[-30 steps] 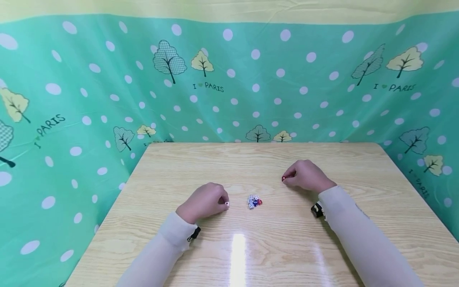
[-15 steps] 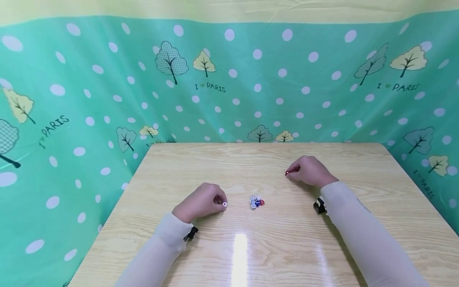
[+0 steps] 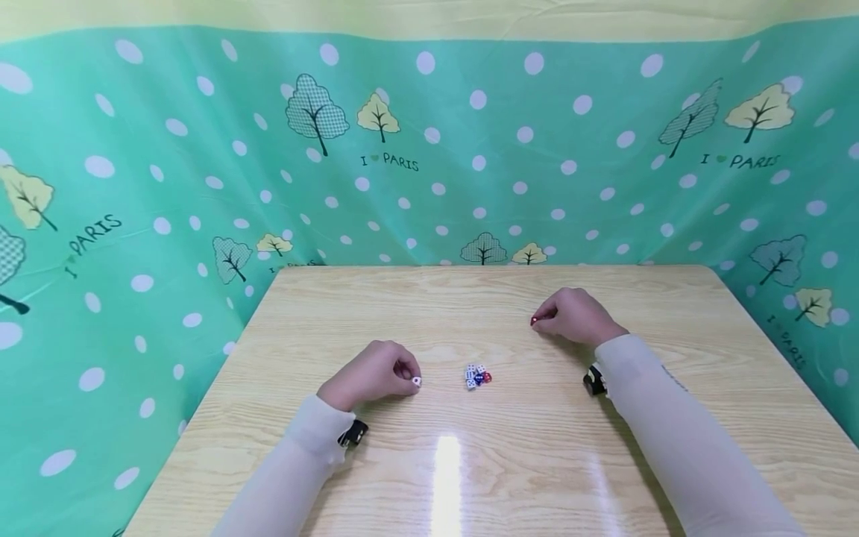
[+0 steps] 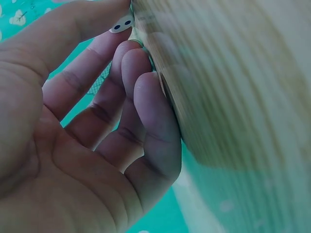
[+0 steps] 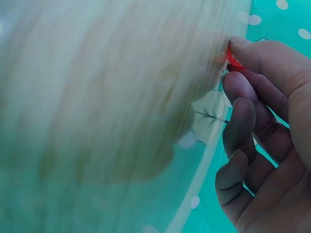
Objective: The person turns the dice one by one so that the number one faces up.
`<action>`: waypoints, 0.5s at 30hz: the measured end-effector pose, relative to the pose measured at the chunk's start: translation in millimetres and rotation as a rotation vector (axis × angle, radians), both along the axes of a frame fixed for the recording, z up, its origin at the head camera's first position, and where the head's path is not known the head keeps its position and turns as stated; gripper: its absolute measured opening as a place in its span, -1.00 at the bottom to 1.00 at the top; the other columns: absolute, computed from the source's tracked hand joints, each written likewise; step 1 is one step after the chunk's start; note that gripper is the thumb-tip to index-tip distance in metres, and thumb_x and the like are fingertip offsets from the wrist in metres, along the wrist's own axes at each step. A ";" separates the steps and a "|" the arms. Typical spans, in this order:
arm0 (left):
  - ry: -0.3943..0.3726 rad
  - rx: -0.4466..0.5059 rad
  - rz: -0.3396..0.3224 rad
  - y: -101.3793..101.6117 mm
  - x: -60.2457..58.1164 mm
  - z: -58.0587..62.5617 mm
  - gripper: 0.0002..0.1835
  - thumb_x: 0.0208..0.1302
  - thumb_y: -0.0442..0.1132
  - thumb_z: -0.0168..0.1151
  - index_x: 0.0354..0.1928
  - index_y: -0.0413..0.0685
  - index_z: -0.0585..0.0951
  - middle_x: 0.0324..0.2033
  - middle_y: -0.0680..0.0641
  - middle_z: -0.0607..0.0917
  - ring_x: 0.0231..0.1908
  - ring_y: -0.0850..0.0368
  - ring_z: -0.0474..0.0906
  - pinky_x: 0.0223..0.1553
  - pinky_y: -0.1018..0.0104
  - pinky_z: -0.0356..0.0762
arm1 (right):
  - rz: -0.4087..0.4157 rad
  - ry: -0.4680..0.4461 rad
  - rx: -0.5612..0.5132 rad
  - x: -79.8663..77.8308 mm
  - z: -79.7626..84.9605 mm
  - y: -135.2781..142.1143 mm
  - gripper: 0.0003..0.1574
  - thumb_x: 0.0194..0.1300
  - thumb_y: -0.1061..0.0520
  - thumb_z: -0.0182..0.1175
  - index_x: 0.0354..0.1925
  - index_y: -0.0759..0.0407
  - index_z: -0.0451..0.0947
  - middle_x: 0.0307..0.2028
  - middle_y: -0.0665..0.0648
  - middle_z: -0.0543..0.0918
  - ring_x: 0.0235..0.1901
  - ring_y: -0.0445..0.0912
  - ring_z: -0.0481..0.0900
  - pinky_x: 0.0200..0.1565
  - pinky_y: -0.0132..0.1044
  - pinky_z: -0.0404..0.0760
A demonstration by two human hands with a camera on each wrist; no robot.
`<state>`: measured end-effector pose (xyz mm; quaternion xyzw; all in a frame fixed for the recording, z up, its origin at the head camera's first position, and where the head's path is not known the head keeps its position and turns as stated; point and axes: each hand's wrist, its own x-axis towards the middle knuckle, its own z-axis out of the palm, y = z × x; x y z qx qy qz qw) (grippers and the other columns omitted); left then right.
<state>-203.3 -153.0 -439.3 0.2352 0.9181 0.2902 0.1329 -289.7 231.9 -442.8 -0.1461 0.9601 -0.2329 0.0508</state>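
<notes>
Left of a small group of dice, my left hand (image 3: pixel 372 374) pinches a white die (image 3: pixel 417 381) between thumb and forefinger, low over the wooden table. The left wrist view shows this white die (image 4: pixel 122 24) with dark pips, partly covered by the thumb. Farther back on the right, my right hand (image 3: pixel 576 317) pinches a red die (image 3: pixel 534 321). In the right wrist view the red die (image 5: pixel 234 57) is mostly hidden by the thumb, close to the tabletop. Between the hands lie several white dice (image 3: pixel 471 377), a blue die (image 3: pixel 479 379) and a red die (image 3: pixel 487 377), bunched together.
The wooden table (image 3: pixel 510 462) has a bright light reflection near its front. A green dotted curtain (image 3: pixel 403 127) hangs along the table's back and sides. Each wrist wears a black strap device, the left one (image 3: pixel 353 433) and the right one (image 3: pixel 594 380).
My left hand has shifted slightly left with the white die. The right hand has moved a little farther back with its red die. The bunched dice have stayed put.
</notes>
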 end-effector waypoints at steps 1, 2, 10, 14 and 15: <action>-0.002 0.003 0.000 -0.3 0.0 0.1 -0.90 0.00 -0.19 0.46 -0.46 0.15 0.69 -0.53 0.18 0.64 -0.46 0.28 0.53 -0.36 0.38 0.53 | 0.002 -0.002 0.001 -0.2 0.0 0.1 -0.89 0.07 -0.05 0.41 -0.34 -0.21 0.74 -0.32 -0.14 0.72 -0.27 -0.16 0.57 -0.15 -0.15 0.52; -0.006 0.006 0.000 -0.5 0.1 0.3 -0.90 0.00 -0.19 0.47 -0.47 0.14 0.69 -0.53 0.17 0.64 -0.46 0.27 0.52 -0.36 0.37 0.52 | 0.003 -0.004 0.001 -0.3 -0.2 0.3 -0.89 0.07 -0.06 0.41 -0.33 -0.21 0.74 -0.32 -0.14 0.72 -0.27 -0.15 0.56 -0.16 -0.15 0.52; -0.022 0.005 0.009 -0.1 1.6 3.0 -0.90 0.00 -0.19 0.47 -0.46 0.14 0.69 -0.52 0.17 0.64 -0.45 0.26 0.52 -0.36 0.37 0.53 | -0.011 -0.011 0.021 0.1 0.7 -0.2 -0.86 0.06 -0.08 0.42 -0.33 -0.19 0.74 -0.32 -0.14 0.71 -0.30 -0.14 0.55 -0.18 -0.17 0.51; 0.016 -0.013 0.000 0.7 2.2 4.1 -0.91 0.00 -0.18 0.46 -0.46 0.14 0.69 -0.48 0.18 0.63 -0.42 0.26 0.52 -0.34 0.37 0.52 | -0.016 -0.006 0.029 3.9 5.8 0.4 -0.77 0.05 -0.10 0.42 -0.28 -0.13 0.74 -0.34 -0.12 0.70 -0.34 -0.14 0.54 -0.24 -0.21 0.50; 0.026 -0.021 -0.002 0.9 2.5 4.3 -0.91 0.01 -0.18 0.46 -0.46 0.15 0.70 -0.47 0.18 0.62 -0.41 0.25 0.51 -0.33 0.37 0.51 | -0.021 -0.004 0.023 5.6 7.9 0.4 -0.75 0.05 -0.10 0.42 -0.26 -0.11 0.73 -0.34 -0.12 0.70 -0.35 -0.14 0.54 -0.25 -0.22 0.49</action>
